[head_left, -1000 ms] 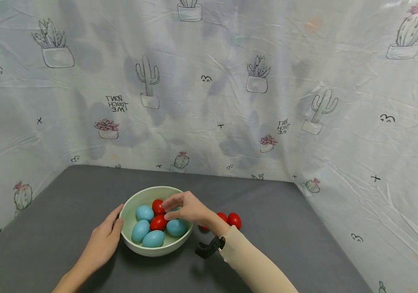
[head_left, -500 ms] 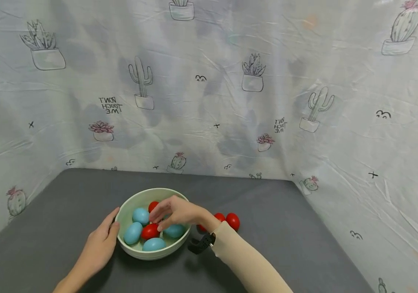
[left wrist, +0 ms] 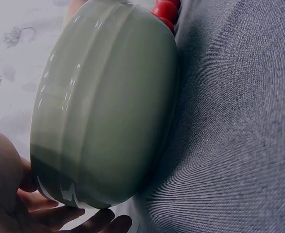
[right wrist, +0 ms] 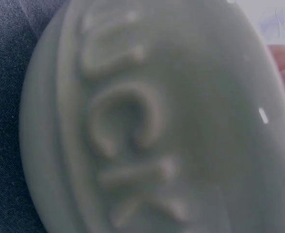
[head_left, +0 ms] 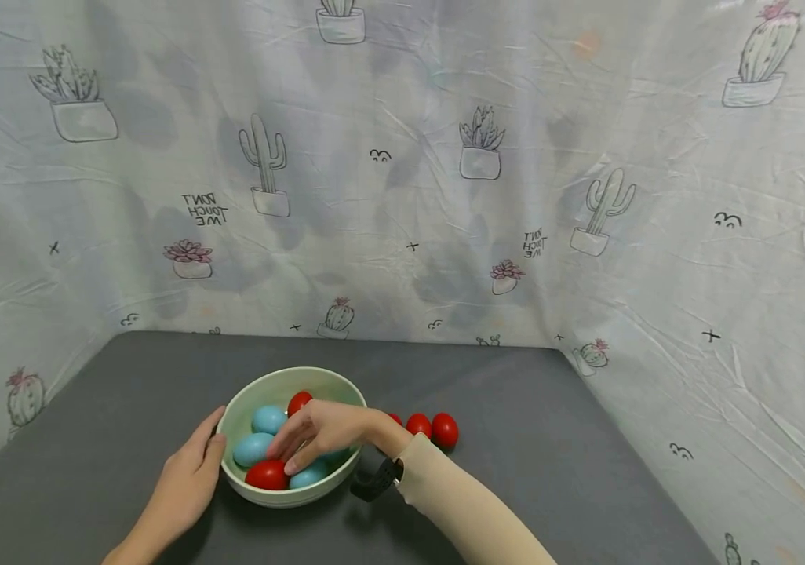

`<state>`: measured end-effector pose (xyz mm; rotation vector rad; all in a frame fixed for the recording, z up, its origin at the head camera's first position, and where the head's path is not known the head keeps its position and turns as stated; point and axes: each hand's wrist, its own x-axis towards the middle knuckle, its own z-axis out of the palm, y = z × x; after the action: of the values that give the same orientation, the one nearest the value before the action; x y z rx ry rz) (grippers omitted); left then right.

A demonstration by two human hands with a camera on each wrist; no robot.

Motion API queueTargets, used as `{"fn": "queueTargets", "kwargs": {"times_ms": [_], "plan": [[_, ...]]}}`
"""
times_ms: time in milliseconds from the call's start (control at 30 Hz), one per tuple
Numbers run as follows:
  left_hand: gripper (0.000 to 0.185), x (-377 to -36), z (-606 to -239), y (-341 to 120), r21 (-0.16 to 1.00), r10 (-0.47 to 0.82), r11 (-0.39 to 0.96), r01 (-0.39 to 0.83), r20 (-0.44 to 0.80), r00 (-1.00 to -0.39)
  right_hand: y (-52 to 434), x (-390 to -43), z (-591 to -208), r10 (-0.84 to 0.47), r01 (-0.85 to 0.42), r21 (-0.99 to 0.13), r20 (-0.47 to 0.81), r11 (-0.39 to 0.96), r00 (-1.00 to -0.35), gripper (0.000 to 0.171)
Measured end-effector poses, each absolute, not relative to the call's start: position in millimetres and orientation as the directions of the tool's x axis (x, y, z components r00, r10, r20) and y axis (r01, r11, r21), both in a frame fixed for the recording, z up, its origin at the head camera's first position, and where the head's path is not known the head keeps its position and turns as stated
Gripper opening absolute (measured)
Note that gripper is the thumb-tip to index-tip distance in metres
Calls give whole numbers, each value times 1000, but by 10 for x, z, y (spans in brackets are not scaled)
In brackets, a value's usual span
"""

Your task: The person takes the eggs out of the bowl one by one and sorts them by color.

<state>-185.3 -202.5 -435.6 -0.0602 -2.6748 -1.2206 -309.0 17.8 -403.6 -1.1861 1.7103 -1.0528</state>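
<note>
A pale green bowl (head_left: 289,378) stands on the table with blue eggs (head_left: 270,420) and red eggs (head_left: 300,402) in it. At its left side, my left hand (head_left: 187,471) rests against the outer wall. The left wrist view shows the fingers (left wrist: 60,217) laid along the bowl (left wrist: 108,97), thumb near the rim. My right hand (head_left: 325,430) reaches down inside, fingertips beside a red egg (head_left: 267,475) at the front left. Whether they pinch anything is hidden. Only the bowl's outside with raised letters (right wrist: 125,116) fills the right wrist view, blurred.
Several red eggs (head_left: 445,430) lie in a row on the grey table (head_left: 529,486), right of the bowl behind the right forearm. A white sheet (head_left: 374,235) printed with cacti hangs at the back and sides. A black band (head_left: 377,480) circles the right wrist.
My right hand has moved lower and toward the bowl's front left. One red egg has shifted from the bowl's middle to its front left. The left hand stays at the bowl.
</note>
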Motion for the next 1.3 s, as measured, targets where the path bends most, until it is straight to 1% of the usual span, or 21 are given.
{"fn": "queueTargets", "kwargs": {"times_ms": [167, 400, 533, 633, 833, 967, 1133, 1300], "plan": [[57, -1835, -4356, -2047, 739, -50, 664, 111, 192, -980, 147, -3072, -4036, -965, -297, -933, -140, 204, -222, 37], [58, -1813, -4358, -2043, 753, -54, 652, 91, 166, -985, 135, -3048, -4005, -968, -297, -928, -179, 226, -177, 44], [58, -1814, -4376, -2035, 751, -61, 652, 105, 190, -980, 139, -3047, -3987, -964, -297, -922, -201, 247, -176, 47], [57, -1814, -4394, -2035, 748, -68, 656, 101, 193, -979, 131, -3051, -3990, -964, -286, -925, -208, 248, -163, 49], [55, -1815, -4364, -2031, 741, -73, 663, 111, 212, -975, 119, -3067, -3992, -974, -340, -916, -171, 212, -146, 52], [55, -1812, -4332, -2018, 739, -68, 665, 107, 203, -977, 131, -3070, -3993, -978, -366, -910, -157, 196, -135, 52], [55, -1810, -4329, -1991, 735, -61, 671, 100, 189, -980, 162, -3057, -4006, -977, -344, -916, -171, 206, -129, 51], [55, -1807, -4338, -1976, 730, -59, 674, 115, 208, -976, 184, -3058, -4020, -975, -332, -919, -175, 210, -134, 50]]}}
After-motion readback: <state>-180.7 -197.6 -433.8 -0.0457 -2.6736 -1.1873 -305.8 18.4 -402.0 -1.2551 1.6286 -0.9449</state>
